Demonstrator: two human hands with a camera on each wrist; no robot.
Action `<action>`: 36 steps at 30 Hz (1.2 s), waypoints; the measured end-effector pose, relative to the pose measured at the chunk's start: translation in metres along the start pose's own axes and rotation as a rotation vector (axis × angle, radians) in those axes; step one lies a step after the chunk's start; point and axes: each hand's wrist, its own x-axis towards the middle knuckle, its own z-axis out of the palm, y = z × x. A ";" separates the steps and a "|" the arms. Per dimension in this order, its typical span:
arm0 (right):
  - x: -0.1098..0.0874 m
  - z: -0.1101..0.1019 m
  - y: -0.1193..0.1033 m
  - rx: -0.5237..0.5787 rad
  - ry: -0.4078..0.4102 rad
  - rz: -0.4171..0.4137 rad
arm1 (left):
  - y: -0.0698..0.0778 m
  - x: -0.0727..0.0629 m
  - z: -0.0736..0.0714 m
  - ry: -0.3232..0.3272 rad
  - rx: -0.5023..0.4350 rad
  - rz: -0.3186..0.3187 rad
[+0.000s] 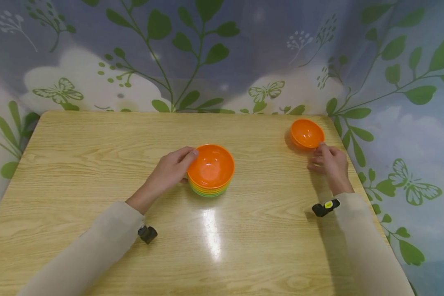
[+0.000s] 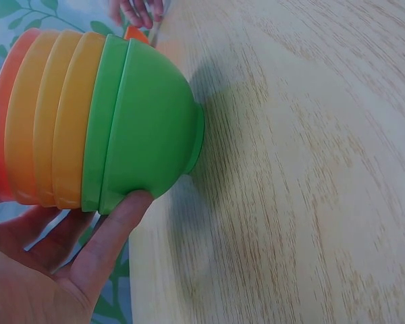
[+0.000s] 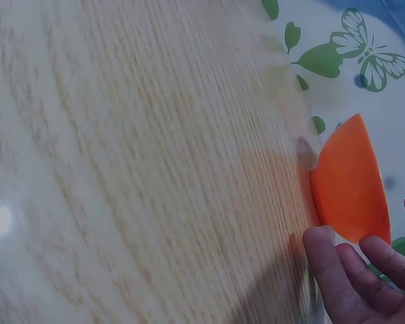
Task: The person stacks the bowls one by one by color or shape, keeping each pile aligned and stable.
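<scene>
Near the middle of the table, my left hand grips a stack of nested bowls, thumb at the top rim and fingers at the side. In the left wrist view the stack's green bowls are lowest, with several yellow-orange bowls above and an orange one uppermost. A single orange bowl stands at the table's back right corner. My right hand is at its near side, fingertips right at the rim. The right wrist view has the fingers loosely extended beside this orange bowl, thumb held apart from it.
The wood-grain table meets a patterned curtain of leaves and butterflies along its back, and the curtain continues along the right side. Small black cameras are strapped at both wrists.
</scene>
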 end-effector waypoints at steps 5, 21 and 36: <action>0.004 0.000 -0.001 -0.007 0.027 -0.009 | 0.000 0.000 0.000 -0.001 -0.005 0.002; 0.017 0.006 -0.004 0.068 0.053 0.014 | 0.001 0.000 0.000 0.001 0.003 -0.001; 0.024 0.019 -0.009 0.081 0.008 0.018 | -0.001 0.001 0.000 0.004 0.002 0.002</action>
